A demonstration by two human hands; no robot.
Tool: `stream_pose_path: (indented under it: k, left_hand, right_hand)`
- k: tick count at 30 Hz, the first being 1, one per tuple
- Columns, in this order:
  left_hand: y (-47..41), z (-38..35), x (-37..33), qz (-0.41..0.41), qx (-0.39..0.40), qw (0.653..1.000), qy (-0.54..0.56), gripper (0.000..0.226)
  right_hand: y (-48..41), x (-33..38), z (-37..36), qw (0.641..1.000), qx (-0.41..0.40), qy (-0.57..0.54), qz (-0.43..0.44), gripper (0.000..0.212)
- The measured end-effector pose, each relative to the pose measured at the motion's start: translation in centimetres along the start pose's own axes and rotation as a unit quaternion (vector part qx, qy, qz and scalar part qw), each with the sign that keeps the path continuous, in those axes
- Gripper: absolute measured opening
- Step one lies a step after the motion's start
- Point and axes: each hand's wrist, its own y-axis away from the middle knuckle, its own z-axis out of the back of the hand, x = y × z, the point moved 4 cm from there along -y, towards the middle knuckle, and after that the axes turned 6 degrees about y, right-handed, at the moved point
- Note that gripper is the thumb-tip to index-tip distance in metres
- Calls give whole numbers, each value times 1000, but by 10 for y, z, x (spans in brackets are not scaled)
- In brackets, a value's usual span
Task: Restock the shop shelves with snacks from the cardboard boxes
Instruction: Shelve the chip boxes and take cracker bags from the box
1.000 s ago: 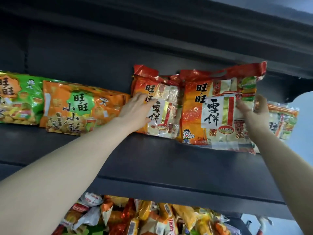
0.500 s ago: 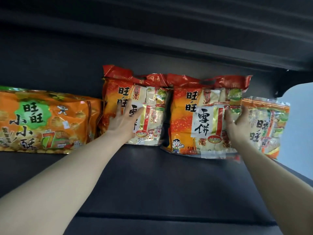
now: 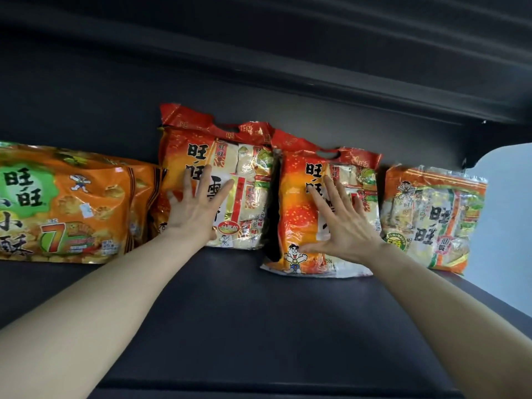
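Two red-and-orange rice cracker bags stand side by side at the back of a dark shelf (image 3: 259, 318). My left hand (image 3: 195, 208) presses flat, fingers spread, on the front of the left bag (image 3: 247, 180). My right hand (image 3: 342, 223) lies flat with straight fingers on the front of the right bag (image 3: 296, 220), which sits a little nearer the shelf's front. Neither hand grips anything.
An orange snack bag with a green label (image 3: 66, 203) lies at the left, touching the left cracker bag. A paler orange-and-clear cracker bag (image 3: 431, 217) stands at the right end, near the shelf's side edge. Another dark shelf (image 3: 288, 53) hangs overhead.
My right hand has moved from the right bag's right edge onto its front, flat. The view has moved closer and up; the lower shelf of snacks has left the frame.
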Motion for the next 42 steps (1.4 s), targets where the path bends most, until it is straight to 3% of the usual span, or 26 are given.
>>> stream_pose_path:
  k: [13, 20, 25, 34, 42]
  left_hand:
    - [7, -3, -6, 2, 1, 1000, -3, 127]
    - [15, 17, -13, -33, -38, 999, -1, 101]
    - [32, 46, -8, -49, -86, 995, 16, 88]
    - [104, 107, 52, -33, -153, 986, 64, 67]
    - [217, 147, 184, 18, -185, 980, 65, 56]
  right_hand:
    - [-27, -3, -26, 997, -36, 59, -31, 112]
    - [-21, 3, 3, 993, -84, 65, -48, 67]
    - [-27, 31, 29, 990, -114, 69, -38, 56]
    - [-25, 126, 83, 982, -176, 58, 25, 50]
    - [-17, 295, 148, 969, -224, 3, 107, 49]
